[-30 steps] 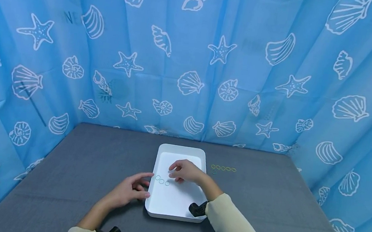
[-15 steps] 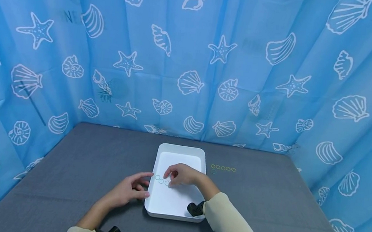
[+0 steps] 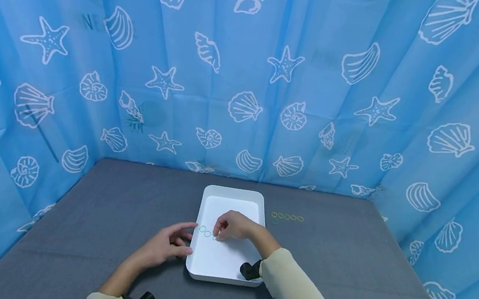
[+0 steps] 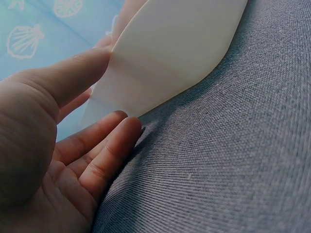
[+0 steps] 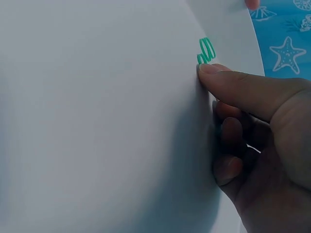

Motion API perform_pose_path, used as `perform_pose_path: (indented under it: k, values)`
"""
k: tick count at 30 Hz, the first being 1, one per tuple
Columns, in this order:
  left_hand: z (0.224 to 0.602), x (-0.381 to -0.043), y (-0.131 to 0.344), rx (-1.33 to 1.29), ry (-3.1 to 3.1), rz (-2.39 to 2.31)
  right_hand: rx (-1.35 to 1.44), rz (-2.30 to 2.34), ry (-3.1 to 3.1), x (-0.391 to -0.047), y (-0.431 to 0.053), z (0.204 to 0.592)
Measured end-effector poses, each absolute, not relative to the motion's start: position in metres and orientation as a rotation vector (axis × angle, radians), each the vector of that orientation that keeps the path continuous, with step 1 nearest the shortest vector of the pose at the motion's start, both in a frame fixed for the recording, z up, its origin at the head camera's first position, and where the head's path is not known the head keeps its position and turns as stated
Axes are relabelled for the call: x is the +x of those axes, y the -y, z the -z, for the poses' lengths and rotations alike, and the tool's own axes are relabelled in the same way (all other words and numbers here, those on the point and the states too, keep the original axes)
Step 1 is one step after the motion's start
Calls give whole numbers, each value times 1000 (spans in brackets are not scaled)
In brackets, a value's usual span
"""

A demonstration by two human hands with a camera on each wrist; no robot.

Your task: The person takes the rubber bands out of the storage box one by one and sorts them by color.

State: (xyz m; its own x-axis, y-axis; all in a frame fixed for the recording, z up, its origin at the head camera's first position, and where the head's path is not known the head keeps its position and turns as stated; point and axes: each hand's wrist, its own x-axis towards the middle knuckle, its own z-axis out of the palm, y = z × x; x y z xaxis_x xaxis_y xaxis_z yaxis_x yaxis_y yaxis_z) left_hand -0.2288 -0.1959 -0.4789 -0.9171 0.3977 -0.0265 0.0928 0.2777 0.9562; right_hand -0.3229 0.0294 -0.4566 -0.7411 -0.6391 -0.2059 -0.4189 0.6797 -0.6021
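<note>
The white tray (image 3: pixel 226 261) lies on the grey cloth. My left hand (image 3: pixel 168 242) rests at its left side; in the left wrist view the thumb (image 4: pixel 90 70) touches the rim and other fingers lie by the wall's base, relaxed. Inside the tray, thin green rubber bands (image 3: pixel 207 234) make a short row near the left wall. My right hand (image 3: pixel 233 225) reaches in from the right, thumb and forefinger pinching the nearest band of that row, which the fingertips partly cover. Two more green bands (image 5: pixel 207 48) show just beyond the right thumb tip.
Right of the tray, a row of several yellow rubber bands (image 3: pixel 287 217) lies on the grey cloth (image 3: pixel 342 260), with one green band (image 3: pixel 274 221) just below its left end. A blue shell-patterned curtain (image 3: pixel 241 135) hangs behind and along both sides.
My right hand has come left and slightly down inside the tray, and its fingertips now cover part of the third green band. My left hand has stayed at the tray's side.
</note>
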Motion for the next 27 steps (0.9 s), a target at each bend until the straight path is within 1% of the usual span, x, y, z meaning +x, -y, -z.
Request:
perform_pose_path:
  k: [7, 20, 27]
  values:
    - [484, -230, 197, 461, -2308, -1677, -752, 735, -2518, -320, -28, 455]
    - [482, -229, 195, 442, -2313, -1674, -762, 783, -2506, -318, -33, 449]
    - [482, -229, 195, 447, -2314, -1682, -809, 811, -2509, -323, -38, 448]
